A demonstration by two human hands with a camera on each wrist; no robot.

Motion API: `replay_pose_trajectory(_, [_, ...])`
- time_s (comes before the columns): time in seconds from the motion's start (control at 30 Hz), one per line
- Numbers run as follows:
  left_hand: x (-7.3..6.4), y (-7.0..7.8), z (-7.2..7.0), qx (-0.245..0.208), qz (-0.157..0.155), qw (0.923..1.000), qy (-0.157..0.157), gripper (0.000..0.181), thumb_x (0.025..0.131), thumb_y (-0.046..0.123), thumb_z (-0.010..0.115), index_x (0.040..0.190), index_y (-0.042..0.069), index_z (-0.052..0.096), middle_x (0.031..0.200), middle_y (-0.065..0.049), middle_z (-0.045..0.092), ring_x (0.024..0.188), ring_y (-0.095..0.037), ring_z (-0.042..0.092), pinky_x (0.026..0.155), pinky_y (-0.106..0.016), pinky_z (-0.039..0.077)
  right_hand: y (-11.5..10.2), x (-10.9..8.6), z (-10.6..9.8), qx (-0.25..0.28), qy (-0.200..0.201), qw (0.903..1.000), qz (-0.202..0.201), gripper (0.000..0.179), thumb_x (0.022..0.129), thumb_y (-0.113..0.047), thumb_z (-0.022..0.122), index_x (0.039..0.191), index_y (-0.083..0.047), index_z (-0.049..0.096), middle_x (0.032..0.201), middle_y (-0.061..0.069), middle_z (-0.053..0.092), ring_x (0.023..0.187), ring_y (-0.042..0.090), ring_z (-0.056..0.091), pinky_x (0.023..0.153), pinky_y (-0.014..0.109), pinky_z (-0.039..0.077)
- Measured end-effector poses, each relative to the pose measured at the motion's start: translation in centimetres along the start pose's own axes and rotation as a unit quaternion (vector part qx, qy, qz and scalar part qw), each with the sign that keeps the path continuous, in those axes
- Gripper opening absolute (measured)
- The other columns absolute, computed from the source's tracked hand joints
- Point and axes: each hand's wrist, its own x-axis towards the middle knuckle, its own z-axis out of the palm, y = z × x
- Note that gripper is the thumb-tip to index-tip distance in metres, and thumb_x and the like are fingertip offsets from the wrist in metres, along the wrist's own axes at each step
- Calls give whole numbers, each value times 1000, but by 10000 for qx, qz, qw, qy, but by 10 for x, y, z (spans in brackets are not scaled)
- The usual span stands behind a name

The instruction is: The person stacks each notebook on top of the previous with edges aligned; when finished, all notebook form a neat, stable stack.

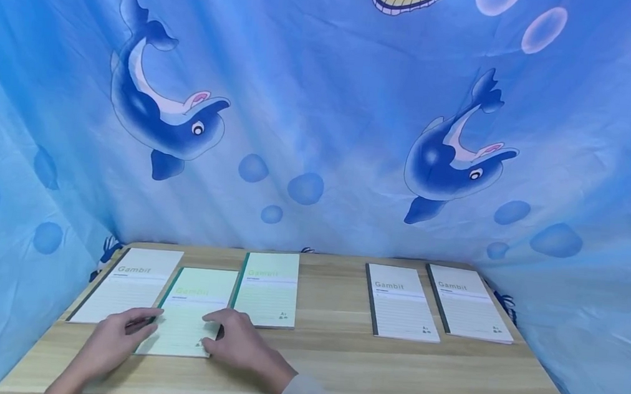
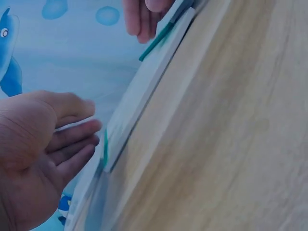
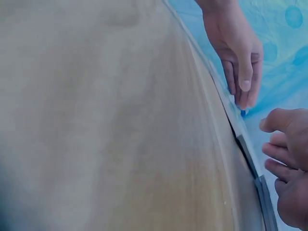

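The pale green notebook (image 1: 183,326) lies flat on the worktop (image 1: 390,379) between the two hands, its long axis running from 7 o'clock to 1 o'clock. The left hand (image 1: 111,342) sits at its 8 o'clock, fingertips at the spine edge; the right hand (image 1: 241,341) sits at its 4 o'clock – seemingly the nearer, its fingertips overlapping the cover in the head view. Both are loosely spread, thumbs apart from fingers, gripping nothing – whether either touches, I cannot tell.
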Motion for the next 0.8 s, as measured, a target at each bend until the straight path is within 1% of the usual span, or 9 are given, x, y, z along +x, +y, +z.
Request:
replay_pose_trajectory(0.07, [-1,1,-1,-34,-238,9993,278,42,103,28,62,134,0,66,138,-31,62,123,-46,65,92,-47,62,-1,-7,-2,557,166,9983,44,36,94,-21,72,130,-15,71,130,-4,71,123,5,63,101,20,54])
replay_pose_trajectory(0.1, [-2,2,-2,-26,-399,9982,436,42,103,28,62,134,-1,66,137,-30,63,122,-46,65,91,-48,62,-2,-10,-3,941,241,9952,148,36,94,-19,72,129,-13,72,129,-2,72,119,5,65,99,20,55])
replay_pose_trajectory(0.17, [-4,3,-3,-10,-752,9946,712,43,102,29,61,131,-3,67,132,-29,67,118,-46,67,90,-51,61,-4,-18,-5,1787,368,9822,447,35,93,-16,70,127,-11,72,124,2,73,110,3,67,93,17,56])
replay_pose_trajectory(0.23, [-6,3,-5,2,-1030,9914,812,44,101,29,62,128,-5,68,127,-29,69,116,-47,66,89,-54,59,-7,-25,-8,2537,472,9628,796,36,91,-13,69,126,-8,72,121,5,73,102,2,68,89,14,57])
replay_pose_trajectory(0.33, [-8,4,-7,69,-1318,9889,682,46,101,31,61,127,-5,68,126,-28,70,119,-51,62,92,-58,55,-12,-33,-11,3239,476,9354,1339,39,88,-11,68,126,-5,71,117,5,74,99,3,68,88,16,58])
replay_pose_trajectory(0.47, [-8,8,-9,88,-1472,9889,198,54,103,38,57,131,-8,64,135,-32,63,129,-56,52,101,-64,50,-18,-39,-12,3802,406,9046,1885,44,85,-5,67,128,-3,68,117,4,71,104,12,66,90,23,61])
replay_pose_trajectory(0.6, [-7,8,-9,143,-1593,9870,-144,60,104,42,52,134,-10,61,142,-36,54,134,-57,47,106,-66,46,-20,-41,-9,4147,507,8819,2183,47,79,2,65,126,2,67,113,8,70,103,16,65,87,25,62])
replay_pose_trajectory(0.7, [-7,8,-10,148,-1647,9860,-219,61,104,42,51,134,-9,61,144,-36,52,135,-58,45,107,-68,44,-18,-41,-6,4352,551,8669,2368,51,78,4,64,129,5,64,115,10,72,102,18,69,89,29,63])
replay_pose_trajectory(0.8, [-7,7,-11,61,-1727,9845,-306,62,103,44,52,135,-9,60,144,-35,53,136,-58,44,107,-67,45,-16,-40,-4,4612,506,8478,2568,53,77,4,65,130,5,63,116,11,71,100,19,71,93,32,63])
